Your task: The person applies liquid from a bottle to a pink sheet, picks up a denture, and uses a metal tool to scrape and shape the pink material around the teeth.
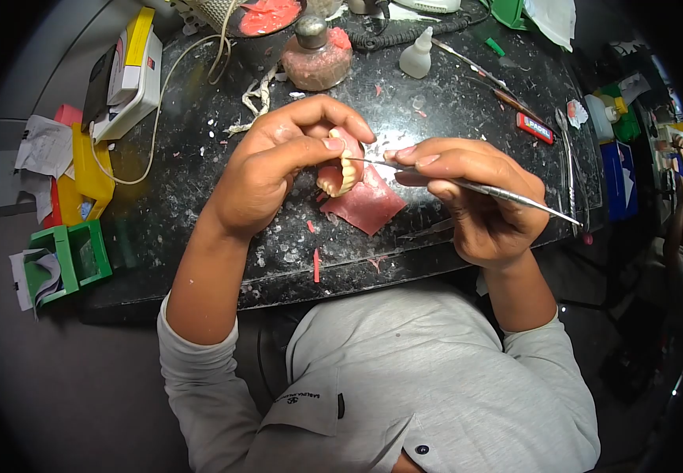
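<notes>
A denture (347, 175) with a row of cream teeth and a pink base is pinched between the thumb and fingers of my left hand (270, 165). My right hand (475, 189) grips a slim metal dental carver (507, 195) like a pen. The carver's thin tip reaches the teeth just below my left thumb. Under the denture, a square sheet of pink wax (367, 206) lies on the black bench (278, 264). Part of the denture is hidden behind my left fingers.
A spirit lamp (316, 59) and a white dropper bottle (415, 57) stand at the back. On the right lie a red matchbox (534, 127) and several slender tools (568, 158). Green bins (70, 256) flank the left edge; pink wax scraps (316, 266) lie near the front.
</notes>
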A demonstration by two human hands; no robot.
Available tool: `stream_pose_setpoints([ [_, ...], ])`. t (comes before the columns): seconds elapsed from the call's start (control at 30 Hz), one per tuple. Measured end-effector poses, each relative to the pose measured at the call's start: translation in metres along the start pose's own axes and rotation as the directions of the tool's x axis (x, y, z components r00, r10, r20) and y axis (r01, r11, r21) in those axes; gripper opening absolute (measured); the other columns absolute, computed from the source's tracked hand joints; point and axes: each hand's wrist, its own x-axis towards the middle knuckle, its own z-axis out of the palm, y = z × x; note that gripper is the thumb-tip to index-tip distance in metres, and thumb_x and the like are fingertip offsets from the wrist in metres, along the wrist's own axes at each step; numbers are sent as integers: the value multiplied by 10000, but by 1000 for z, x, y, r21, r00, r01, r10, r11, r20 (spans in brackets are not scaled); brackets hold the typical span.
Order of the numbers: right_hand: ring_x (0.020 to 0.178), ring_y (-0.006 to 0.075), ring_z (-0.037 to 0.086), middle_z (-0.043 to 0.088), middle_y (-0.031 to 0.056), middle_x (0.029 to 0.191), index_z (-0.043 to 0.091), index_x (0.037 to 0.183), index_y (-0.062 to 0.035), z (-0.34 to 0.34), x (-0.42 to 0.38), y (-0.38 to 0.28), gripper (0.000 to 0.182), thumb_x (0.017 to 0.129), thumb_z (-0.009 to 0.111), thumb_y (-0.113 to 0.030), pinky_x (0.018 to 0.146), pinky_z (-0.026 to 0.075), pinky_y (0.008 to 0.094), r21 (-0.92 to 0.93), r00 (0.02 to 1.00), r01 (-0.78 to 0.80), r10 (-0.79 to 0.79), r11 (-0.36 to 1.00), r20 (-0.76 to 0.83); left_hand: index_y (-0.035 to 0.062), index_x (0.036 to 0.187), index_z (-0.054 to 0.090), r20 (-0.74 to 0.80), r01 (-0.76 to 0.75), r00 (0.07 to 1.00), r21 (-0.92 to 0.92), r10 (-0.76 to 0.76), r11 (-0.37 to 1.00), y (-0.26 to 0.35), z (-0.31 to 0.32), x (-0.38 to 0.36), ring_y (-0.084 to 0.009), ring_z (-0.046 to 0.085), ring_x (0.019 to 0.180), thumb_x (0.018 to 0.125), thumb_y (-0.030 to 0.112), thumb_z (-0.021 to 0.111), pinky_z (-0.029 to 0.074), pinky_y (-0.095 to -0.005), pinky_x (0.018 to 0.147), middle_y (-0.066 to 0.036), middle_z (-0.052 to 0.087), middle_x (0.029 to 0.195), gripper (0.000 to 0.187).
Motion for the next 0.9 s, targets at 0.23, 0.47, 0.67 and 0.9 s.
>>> stream_pose_setpoints([
  [0.23,911,320,754,734,256,963,681,1055,121,-5,3,5,147,963,677,6,786,641,388,-67,991,116,-111,991,67,-75,1200,607,-2,-5,1000,5,5,1000,0,-1,0,-173,679,951,972,126,528,522,-295,865,-133,684,1041,314],
  [0.47,902,320,754,731,256,959,679,1051,122,-4,2,4,147,966,677,2,787,643,397,-52,996,73,-71,996,45,-74,1200,606,3,-3,1000,4,3,1000,0,0,0,-168,675,934,973,124,528,520,-294,857,-128,681,1024,312],
  [0.67,895,303,753,761,190,973,720,1020,94,0,-2,1,161,863,751,77,802,611,367,-5,999,15,-15,1000,-37,-79,1197,604,5,-12,1000,7,12,1000,0,-1,0,-162,665,907,973,123,521,516,-292,824,-127,674,1002,313],
  [0.9,905,299,758,763,191,977,726,1030,91,0,-2,1,169,863,747,75,811,616,366,13,999,2,-2,1000,-34,-84,1195,600,3,-20,1000,10,20,1000,-1,0,1,-158,648,862,974,125,513,507,-292,782,-131,665,976,316],
])
